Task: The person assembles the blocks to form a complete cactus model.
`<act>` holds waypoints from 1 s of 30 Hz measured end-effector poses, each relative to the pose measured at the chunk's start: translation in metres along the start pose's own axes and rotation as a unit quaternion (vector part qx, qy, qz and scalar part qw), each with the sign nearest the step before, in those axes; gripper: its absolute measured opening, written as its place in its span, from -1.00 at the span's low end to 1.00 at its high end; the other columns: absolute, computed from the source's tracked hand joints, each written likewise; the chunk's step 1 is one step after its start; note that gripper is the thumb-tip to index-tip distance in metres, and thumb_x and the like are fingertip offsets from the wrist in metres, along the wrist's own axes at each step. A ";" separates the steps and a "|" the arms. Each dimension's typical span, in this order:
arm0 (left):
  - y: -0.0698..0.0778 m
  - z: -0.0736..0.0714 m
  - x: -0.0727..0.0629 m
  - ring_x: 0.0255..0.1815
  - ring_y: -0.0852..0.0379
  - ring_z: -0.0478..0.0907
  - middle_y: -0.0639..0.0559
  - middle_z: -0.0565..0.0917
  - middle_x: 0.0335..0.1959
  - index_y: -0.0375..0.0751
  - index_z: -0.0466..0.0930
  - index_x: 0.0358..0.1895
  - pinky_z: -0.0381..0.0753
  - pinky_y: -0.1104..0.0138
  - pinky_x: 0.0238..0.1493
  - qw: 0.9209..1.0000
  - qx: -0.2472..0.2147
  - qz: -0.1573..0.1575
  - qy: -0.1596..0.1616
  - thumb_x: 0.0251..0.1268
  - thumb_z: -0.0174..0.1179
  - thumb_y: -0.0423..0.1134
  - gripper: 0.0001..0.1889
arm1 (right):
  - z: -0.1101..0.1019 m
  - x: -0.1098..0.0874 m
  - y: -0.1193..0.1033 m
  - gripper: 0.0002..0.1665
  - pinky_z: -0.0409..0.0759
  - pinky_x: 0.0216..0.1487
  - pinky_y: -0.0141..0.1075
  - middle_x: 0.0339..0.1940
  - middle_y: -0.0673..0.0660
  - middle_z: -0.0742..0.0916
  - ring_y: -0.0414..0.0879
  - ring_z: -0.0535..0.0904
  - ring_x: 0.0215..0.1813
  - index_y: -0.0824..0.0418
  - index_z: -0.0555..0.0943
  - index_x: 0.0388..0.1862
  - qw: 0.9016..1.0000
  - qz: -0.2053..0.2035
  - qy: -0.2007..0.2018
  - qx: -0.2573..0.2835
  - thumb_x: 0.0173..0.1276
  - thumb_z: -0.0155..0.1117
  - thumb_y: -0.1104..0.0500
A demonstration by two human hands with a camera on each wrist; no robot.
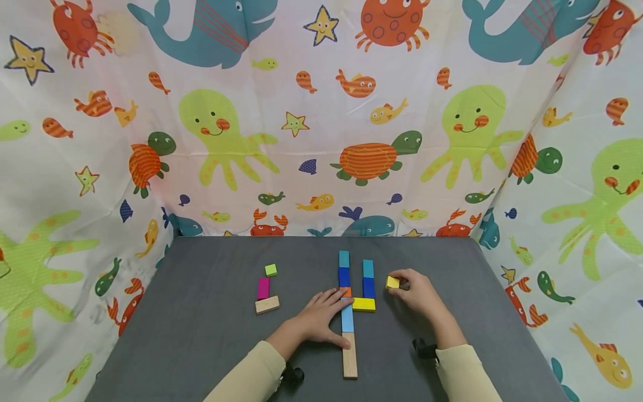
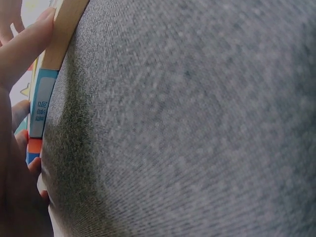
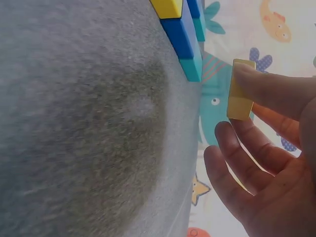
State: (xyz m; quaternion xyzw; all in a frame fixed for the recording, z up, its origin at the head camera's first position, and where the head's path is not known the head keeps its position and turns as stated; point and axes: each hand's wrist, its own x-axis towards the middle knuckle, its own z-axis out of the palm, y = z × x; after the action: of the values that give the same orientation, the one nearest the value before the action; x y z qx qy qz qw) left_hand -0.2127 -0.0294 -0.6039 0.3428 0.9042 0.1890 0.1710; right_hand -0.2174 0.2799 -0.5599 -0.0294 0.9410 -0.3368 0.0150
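Observation:
My right hand (image 1: 421, 293) pinches a small yellow block (image 1: 392, 282) between thumb and fingers, right of the built shape. In the right wrist view that yellow block (image 3: 240, 101) is held apart from the table. My left hand (image 1: 318, 318) has its fingers spread against a column of blocks. Its thumb touches the long wooden block (image 1: 350, 363), and its fingertips reach the light blue block (image 1: 348, 322) and the orange block (image 1: 346, 292). Beyond lie a dark blue block (image 1: 344, 277) and a teal block (image 1: 344, 259). A yellow bar (image 1: 364, 305) branches rightward, with another dark blue block (image 1: 369, 288) and teal block (image 1: 368, 268) above.
On the left of the grey table (image 1: 211, 318) lie a green cube (image 1: 271, 270), a magenta block (image 1: 263, 288) and a short wooden block (image 1: 267, 305). A cloth printed with sea animals (image 1: 311, 151) hangs behind the table and along its sides.

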 end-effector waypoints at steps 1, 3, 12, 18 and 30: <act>0.000 0.000 0.000 0.77 -0.05 -0.08 0.17 -0.05 0.79 0.37 0.05 0.73 -0.12 -0.17 0.70 1.000 -0.001 0.000 0.000 0.05 0.31 0.58 0.15 | 0.000 0.003 -0.001 -0.57 0.70 0.17 0.09 0.08 0.21 0.74 0.10 0.64 0.04 0.23 0.73 0.20 1.000 0.000 -0.001 0.003 0.37 0.55 0.22; 0.001 -0.001 0.000 0.77 -0.05 -0.08 0.16 -0.04 0.79 0.37 0.05 0.73 -0.12 -0.16 0.70 1.000 -0.002 -0.001 -0.001 0.05 0.32 0.58 0.15 | -0.001 0.008 -0.003 -0.57 0.69 0.18 0.10 0.08 0.21 0.74 0.11 0.64 0.05 0.22 0.73 0.20 1.000 -0.001 -0.001 0.007 0.38 0.54 0.22; -0.001 0.000 0.000 0.77 -0.03 -0.09 0.17 -0.05 0.79 0.37 0.05 0.73 -0.13 -0.16 0.71 1.000 -0.002 -0.002 -0.001 0.06 0.32 0.58 0.15 | 0.001 0.030 -0.012 -0.56 0.72 0.17 0.06 0.13 0.27 0.72 0.17 0.65 0.09 0.24 0.70 0.25 0.999 -0.005 -0.008 0.036 0.42 0.50 0.20; -0.001 0.000 0.000 0.77 -0.03 -0.09 0.17 -0.05 0.79 0.36 0.06 0.73 -0.13 -0.15 0.71 1.000 -0.001 0.001 0.001 0.06 0.33 0.57 0.15 | 0.002 0.043 -0.018 -0.56 0.70 0.19 0.06 0.17 0.26 0.72 0.18 0.62 0.15 0.23 0.69 0.27 0.999 -0.004 -0.015 0.036 0.45 0.47 0.20; -0.001 0.000 0.000 0.77 -0.04 -0.09 0.19 -0.06 0.79 0.39 0.06 0.72 -0.12 -0.17 0.70 1.000 -0.005 0.000 -0.001 0.06 0.32 0.58 0.14 | 0.006 0.065 -0.029 -0.55 0.71 0.17 0.04 0.19 0.27 0.73 0.19 0.62 0.17 0.23 0.68 0.30 0.999 -0.003 -0.021 0.040 0.47 0.45 0.19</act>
State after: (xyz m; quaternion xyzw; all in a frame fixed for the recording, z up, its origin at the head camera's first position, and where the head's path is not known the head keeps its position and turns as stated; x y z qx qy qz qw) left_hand -0.2138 -0.0302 -0.6043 0.3417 0.9032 0.1931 0.1738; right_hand -0.2808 0.2494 -0.5463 -0.0383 0.9262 -0.3735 0.0347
